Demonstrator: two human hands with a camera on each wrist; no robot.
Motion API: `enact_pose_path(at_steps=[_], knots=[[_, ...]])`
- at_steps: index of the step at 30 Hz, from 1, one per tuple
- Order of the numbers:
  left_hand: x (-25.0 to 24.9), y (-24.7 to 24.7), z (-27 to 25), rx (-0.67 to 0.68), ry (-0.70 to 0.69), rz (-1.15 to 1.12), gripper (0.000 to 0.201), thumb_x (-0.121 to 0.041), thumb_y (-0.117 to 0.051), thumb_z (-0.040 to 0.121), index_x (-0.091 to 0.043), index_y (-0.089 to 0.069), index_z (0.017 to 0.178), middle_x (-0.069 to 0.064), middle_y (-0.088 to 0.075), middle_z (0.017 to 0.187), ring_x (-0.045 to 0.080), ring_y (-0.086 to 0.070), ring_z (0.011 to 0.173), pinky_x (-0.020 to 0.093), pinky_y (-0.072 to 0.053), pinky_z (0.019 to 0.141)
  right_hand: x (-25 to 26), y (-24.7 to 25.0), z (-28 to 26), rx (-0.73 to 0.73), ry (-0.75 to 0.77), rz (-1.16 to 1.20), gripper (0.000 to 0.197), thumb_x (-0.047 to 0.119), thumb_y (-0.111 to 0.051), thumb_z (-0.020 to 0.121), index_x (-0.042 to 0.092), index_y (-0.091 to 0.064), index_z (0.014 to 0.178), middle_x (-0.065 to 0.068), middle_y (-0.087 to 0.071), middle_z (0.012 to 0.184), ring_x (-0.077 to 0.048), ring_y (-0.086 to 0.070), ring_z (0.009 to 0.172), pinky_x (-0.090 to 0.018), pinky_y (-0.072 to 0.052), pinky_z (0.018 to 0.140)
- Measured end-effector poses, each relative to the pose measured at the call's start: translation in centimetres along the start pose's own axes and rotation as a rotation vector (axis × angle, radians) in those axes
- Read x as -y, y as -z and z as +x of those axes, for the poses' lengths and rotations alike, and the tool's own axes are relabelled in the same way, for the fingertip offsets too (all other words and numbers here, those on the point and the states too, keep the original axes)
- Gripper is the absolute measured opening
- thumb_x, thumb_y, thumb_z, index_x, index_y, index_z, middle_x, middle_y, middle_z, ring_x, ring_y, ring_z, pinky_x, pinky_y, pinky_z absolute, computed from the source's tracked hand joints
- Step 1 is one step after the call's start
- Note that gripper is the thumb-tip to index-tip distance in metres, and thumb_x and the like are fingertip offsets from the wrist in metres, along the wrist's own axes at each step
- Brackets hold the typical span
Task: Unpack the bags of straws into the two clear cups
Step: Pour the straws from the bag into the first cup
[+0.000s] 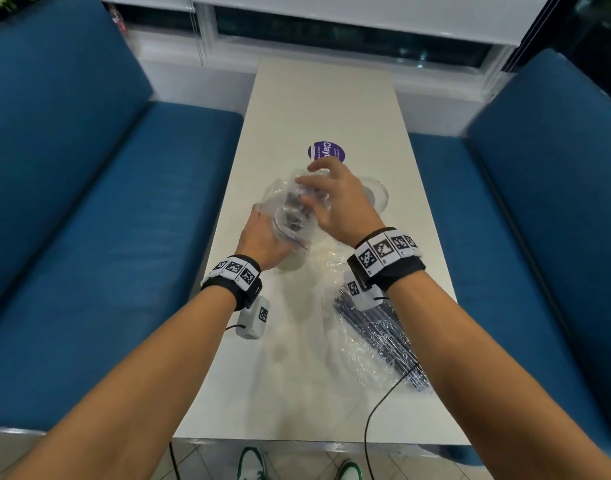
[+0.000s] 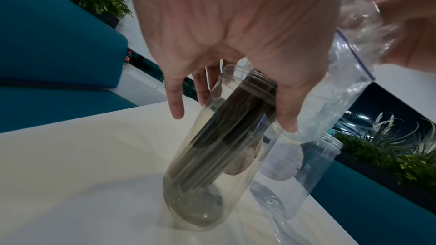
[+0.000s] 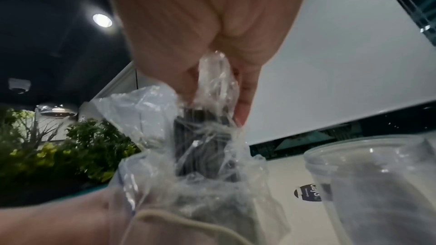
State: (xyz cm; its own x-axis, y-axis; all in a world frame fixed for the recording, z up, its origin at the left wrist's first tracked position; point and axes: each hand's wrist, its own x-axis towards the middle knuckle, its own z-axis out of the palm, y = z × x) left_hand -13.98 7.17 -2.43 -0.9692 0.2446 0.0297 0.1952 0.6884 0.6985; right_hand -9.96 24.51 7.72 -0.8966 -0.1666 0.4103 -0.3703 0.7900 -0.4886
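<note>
My left hand [image 1: 262, 237] grips a tall clear cup [image 2: 224, 146], tilted on the white table, with a bundle of dark straws [image 2: 231, 122] standing inside it. A clear zip bag [image 1: 286, 199] is draped upside down over the straw tops and the cup's rim. My right hand [image 1: 331, 199] pinches the bag's upper end [image 3: 217, 85] above the straws [image 3: 202, 146]. The second clear cup [image 1: 376, 199] stands upright just right of my right hand and looks empty. Another bag of dark straws [image 1: 376, 334] lies flat on the table under my right forearm.
The narrow white table [image 1: 314, 98] has a purple round sticker [image 1: 326, 154] past the cups. Blue benches [image 1: 89, 202] flank it on both sides. A black cable [image 1: 376, 410] runs over the near edge. Planters with greenery [image 2: 389, 165] stand beyond the benches.
</note>
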Motion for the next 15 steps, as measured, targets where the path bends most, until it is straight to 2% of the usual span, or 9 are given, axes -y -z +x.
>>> enact_pose_path(at_steps=[1,3,5,7,8,10,12,13,15], knots=[[-0.2,0.2,-0.2,-0.005,0.017,-0.003,0.087,-0.061,-0.084,0.058,-0.028,-0.056,0.134,-0.002,-0.059,0.124,0.016,-0.058,0.108,0.035,-0.056,0.093,-0.1,0.1,0.0,-0.100,0.016,0.009,0.019,0.011,-0.070,0.095,0.005,-0.079,0.111,-0.017,-0.065,0.124,-0.034,-0.066,0.110,-0.039,-0.055,0.097],[0.0,0.3,-0.4,0.005,0.048,-0.033,0.099,-0.057,-0.090,0.065,-0.021,-0.046,0.146,0.002,-0.050,0.130,0.018,-0.054,0.115,0.036,-0.051,0.100,-0.1,0.6,0.6,-0.302,0.002,0.027,0.011,0.005,-0.069,0.095,-0.001,-0.077,0.098,-0.019,-0.065,0.110,-0.033,-0.068,0.096,-0.040,-0.059,0.086],[0.0,0.5,-0.6,0.017,0.053,-0.073,0.104,-0.054,-0.092,0.068,-0.021,-0.040,0.152,0.003,-0.049,0.134,0.019,-0.055,0.120,0.036,-0.049,0.105,0.5,1.5,1.1,-0.429,-0.042,0.033,0.009,0.003,-0.062,0.098,-0.002,-0.070,0.097,-0.019,-0.060,0.103,-0.027,-0.064,0.086,-0.029,-0.056,0.079],[-0.3,0.7,-0.9,0.031,0.059,-0.081,0.106,-0.055,-0.092,0.068,-0.022,-0.039,0.154,0.004,-0.049,0.138,0.022,-0.057,0.125,0.040,-0.049,0.110,1.2,2.5,1.1,-0.482,-0.106,0.045,0.014,0.000,-0.053,0.101,-0.002,-0.067,0.104,-0.018,-0.058,0.103,-0.018,-0.055,0.083,-0.010,-0.044,0.076],[-0.4,0.8,-0.9,0.035,0.065,-0.080,0.106,-0.056,-0.091,0.068,-0.022,-0.038,0.154,0.004,-0.049,0.139,0.023,-0.058,0.126,0.043,-0.049,0.111,1.4,3.0,1.0,-0.504,-0.141,0.053,0.019,-0.001,-0.048,0.101,-0.001,-0.066,0.106,-0.017,-0.059,0.104,-0.014,-0.052,0.083,-0.006,-0.039,0.076],[-0.8,0.9,-1.0,0.044,0.074,-0.084,0.112,-0.058,-0.090,0.069,-0.022,-0.033,0.158,0.005,-0.048,0.142,0.026,-0.057,0.129,0.048,-0.049,0.113,1.6,4.1,0.6,-0.604,-0.208,0.087,0.023,-0.001,-0.044,0.098,0.001,-0.066,0.103,-0.014,-0.060,0.100,-0.012,-0.050,0.082,-0.006,-0.037,0.074],[-1.0,0.9,-1.1,0.061,0.099,-0.103,0.126,-0.056,-0.090,0.071,-0.020,-0.016,0.167,0.008,-0.044,0.152,0.029,-0.051,0.139,0.050,-0.044,0.117,1.8,5.1,0.0,-0.746,-0.279,0.173,0.021,-0.002,-0.042,0.094,0.006,-0.061,0.093,-0.007,-0.059,0.088,-0.009,-0.049,0.075,-0.014,-0.038,0.069],[-1.1,0.9,-1.1,0.059,0.111,-0.125,0.132,-0.053,-0.091,0.072,-0.018,-0.008,0.169,0.009,-0.041,0.157,0.030,-0.047,0.144,0.049,-0.041,0.120,1.8,5.6,-0.4,-0.809,-0.309,0.214,0.020,-0.003,-0.041,0.094,0.008,-0.058,0.089,-0.001,-0.055,0.081,-0.004,-0.046,0.070,-0.016,-0.036,0.066],[-1.4,1.1,-1.4,0.059,0.128,-0.198,0.143,-0.048,-0.094,0.070,-0.013,0.004,0.168,0.011,-0.034,0.164,0.029,-0.037,0.153,0.046,-0.034,0.125,1.9,6.5,-1.5,-0.915,-0.352,0.264,0.023,-0.006,-0.039,0.092,0.007,-0.056,0.082,0.011,-0.044,0.070,0.003,-0.042,0.060,-0.012,-0.030,0.060]])
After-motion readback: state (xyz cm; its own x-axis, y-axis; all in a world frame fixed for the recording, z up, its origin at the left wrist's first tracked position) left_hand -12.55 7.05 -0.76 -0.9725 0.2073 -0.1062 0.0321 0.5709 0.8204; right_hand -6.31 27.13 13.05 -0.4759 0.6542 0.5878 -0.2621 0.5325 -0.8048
